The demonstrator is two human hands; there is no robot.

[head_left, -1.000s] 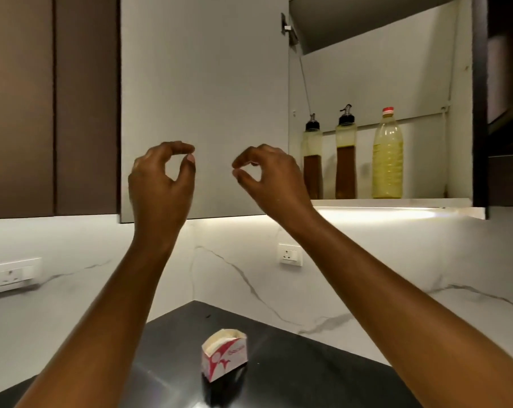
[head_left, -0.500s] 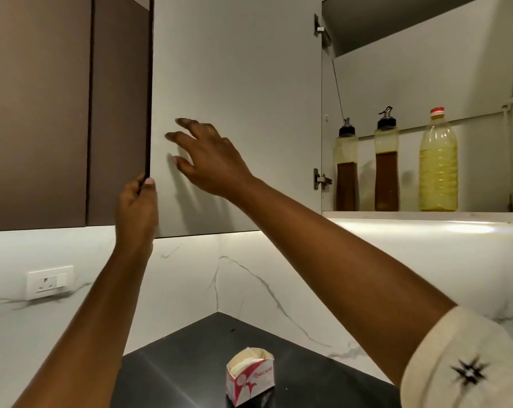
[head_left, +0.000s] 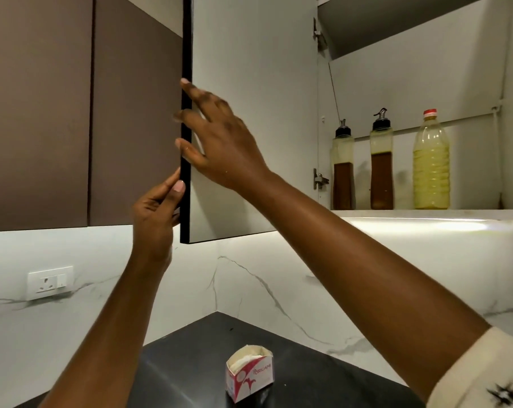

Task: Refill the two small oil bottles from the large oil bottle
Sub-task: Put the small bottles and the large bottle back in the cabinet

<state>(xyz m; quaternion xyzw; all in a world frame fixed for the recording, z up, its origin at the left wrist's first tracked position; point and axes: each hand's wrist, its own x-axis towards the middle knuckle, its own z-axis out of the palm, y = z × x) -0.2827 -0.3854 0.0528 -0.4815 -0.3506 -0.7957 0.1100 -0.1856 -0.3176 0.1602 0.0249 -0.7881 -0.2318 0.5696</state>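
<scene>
Bare left hand [head_left: 153,213] and right hand [head_left: 226,142], nails short, forearms uncovered. On the right arm, a cream sleeve [head_left: 467,375] bearing a small dark star-shaped motif [head_left: 504,393] near its edge.

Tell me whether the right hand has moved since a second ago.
Yes. The right hand went left, away from the nearest small oil bottle, across the open cabinet door to its dark free edge, fingers straight.

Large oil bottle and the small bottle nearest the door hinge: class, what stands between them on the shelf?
The other small oil bottle stands there upright, touching neither, as the head view shows.
</scene>
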